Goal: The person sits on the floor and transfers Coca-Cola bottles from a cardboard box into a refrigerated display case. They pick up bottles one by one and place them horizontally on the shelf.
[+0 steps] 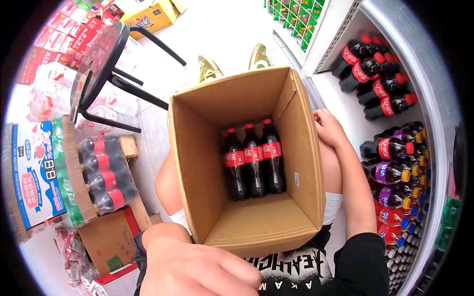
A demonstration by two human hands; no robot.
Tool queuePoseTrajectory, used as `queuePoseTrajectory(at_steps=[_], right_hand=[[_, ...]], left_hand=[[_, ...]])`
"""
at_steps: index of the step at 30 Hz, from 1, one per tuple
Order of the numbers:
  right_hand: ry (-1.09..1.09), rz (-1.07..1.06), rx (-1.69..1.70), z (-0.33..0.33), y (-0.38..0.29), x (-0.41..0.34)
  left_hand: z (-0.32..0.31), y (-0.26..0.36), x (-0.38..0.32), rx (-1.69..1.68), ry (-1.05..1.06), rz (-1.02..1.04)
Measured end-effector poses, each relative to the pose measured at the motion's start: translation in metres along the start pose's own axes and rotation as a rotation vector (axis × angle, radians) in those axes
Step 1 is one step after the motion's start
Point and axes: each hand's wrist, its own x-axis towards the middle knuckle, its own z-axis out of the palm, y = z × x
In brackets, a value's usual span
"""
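An open cardboard box (242, 225) stands between my legs, with several Coca-Cola bottles (253, 162) inside. The bottles have red caps and red labels and are grouped at the far end. My left hand (202, 268) is close to the camera, in front of the box's near edge, its fingers bent and their tips out of sight. Whether it holds anything is hidden. Against the box's right side, over my knee, lies my right hand (327, 127) with curled fingers. I cannot tell whether it grips the cardboard.
On the right, an open drinks cooler holds Coca-Cola bottles (370, 70) and purple-labelled bottles (389, 174). A black-legged stool (127, 83) stands at left. Shrink-wrapped cola bottles (107, 174), a blue-and-white carton (37, 170) and a yellow carton (152, 18) sit on the left side.
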Motion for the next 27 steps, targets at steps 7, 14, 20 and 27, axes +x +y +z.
queuePoseTrajectory(at_steps=[7, 14, 20, 27], right_hand=[[-0.005, -0.019, -0.052, 0.005, 0.004, 0.003], [-0.02, -0.015, -0.049, 0.006, 0.009, 0.004], [-0.035, -0.028, -0.084, 0.006, 0.007, 0.003], [-0.249, 0.043, -0.247, 0.018, -0.004, 0.02]], left_hand=[[-0.031, 0.019, -0.004, 0.041, -0.173, -0.41], [-0.013, 0.012, 0.003, 0.143, -0.328, -0.49], [-0.06, -0.004, 0.043, -0.149, -0.748, -0.751], [-0.075, -0.025, 0.05, 0.838, -0.909, -0.982]])
